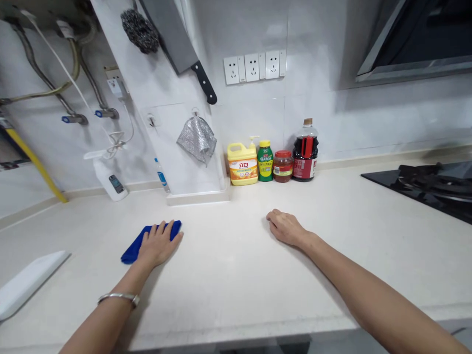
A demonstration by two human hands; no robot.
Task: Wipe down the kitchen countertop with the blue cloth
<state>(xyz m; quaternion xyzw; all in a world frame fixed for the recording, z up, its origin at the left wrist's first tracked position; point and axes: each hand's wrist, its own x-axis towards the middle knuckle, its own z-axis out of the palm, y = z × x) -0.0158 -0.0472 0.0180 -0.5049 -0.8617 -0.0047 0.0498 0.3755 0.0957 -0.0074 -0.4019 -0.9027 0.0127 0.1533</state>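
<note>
My left hand [158, 246] lies flat with fingers spread on a folded blue cloth [133, 251], pressing it against the white countertop [228, 275]. A silver bracelet [118, 298] circles that wrist. To the right, my right hand [285, 227] rests on the counter with its fingers curled into a loose fist, and nothing shows in it. Behind it, along the wall, stand a yellow jug of dish soap [242, 167], a green bottle with a yellow cap [265, 161], a red-lidded jar [283, 167] and a large bottle of dark sauce [305, 152].
A black gas stove [442, 184] is at the right, under a range hood [420, 39]. A cleaver [180, 44], a steel scourer [139, 30] and a silver cloth [197, 138] hang on the wall. At the left are a white spray bottle [110, 179] and a white slab [31, 280].
</note>
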